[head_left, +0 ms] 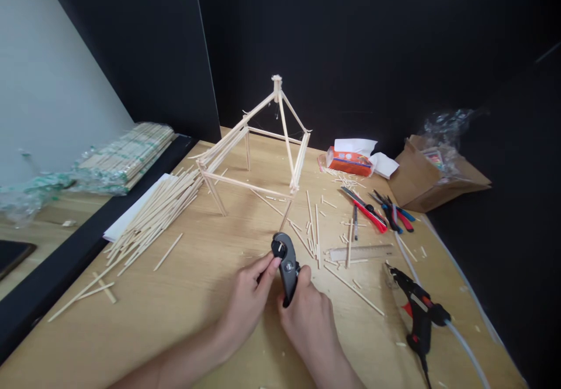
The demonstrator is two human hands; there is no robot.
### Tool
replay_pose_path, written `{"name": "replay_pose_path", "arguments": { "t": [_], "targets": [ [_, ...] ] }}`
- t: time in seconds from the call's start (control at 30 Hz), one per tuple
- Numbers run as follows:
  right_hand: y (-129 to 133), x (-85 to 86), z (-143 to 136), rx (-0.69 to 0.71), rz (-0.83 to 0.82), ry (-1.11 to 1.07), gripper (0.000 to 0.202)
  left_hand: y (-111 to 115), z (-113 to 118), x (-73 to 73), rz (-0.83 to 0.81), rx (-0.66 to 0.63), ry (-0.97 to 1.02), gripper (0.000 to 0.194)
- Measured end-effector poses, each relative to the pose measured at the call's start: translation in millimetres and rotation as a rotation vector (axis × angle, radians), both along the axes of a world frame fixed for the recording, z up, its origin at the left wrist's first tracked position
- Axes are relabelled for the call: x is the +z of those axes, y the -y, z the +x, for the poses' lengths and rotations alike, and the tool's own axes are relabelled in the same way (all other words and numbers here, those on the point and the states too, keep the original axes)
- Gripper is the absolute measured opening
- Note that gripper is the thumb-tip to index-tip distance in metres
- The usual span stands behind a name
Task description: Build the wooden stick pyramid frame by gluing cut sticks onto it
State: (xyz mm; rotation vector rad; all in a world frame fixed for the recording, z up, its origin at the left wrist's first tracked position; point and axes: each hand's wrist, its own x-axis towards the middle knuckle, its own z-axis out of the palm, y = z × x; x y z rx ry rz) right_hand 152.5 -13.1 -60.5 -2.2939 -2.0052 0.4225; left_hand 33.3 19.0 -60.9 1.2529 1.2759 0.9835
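A black cutting tool (289, 269) is in my right hand (309, 313), whose fingers are wrapped round its handles. My left hand (249, 292) is closed in a pinch at the tool's round head, where a small pale piece of stick (279, 248) shows. Just beyond the tool stands a house-like frame of wooden sticks (249, 186), with four legs and sloping sticks that meet at a peak. Neither hand visibly touches the frame. A pile of loose sticks (153, 219) lies to the left of it.
Wrapped stick bundles (127, 158) lie at the far left. On the right are a red knife (370, 215), pliers (392, 214), a clear ruler (362, 253), a glue gun (418, 307) with its cord, an orange tissue pack (350, 161) and a cardboard box (429, 187). Stick offcuts are scattered about.
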Motion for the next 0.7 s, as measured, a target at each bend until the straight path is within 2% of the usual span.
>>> {"name": "replay_pose_path", "arguments": {
  "t": [0.27, 0.7],
  "targets": [
    [-3.5, 1.0, 7.9, 0.043, 0.000, 0.037, 0.019, -6.9, -1.4, -5.3, 0.031, -0.032, -0.061, 0.035],
    [-12.9, 5.4, 25.4, 0.078, -0.001, 0.084, 0.019, -22.9, -13.5, -9.2, 0.118, -0.161, -0.221, 0.036]
  ]
}}
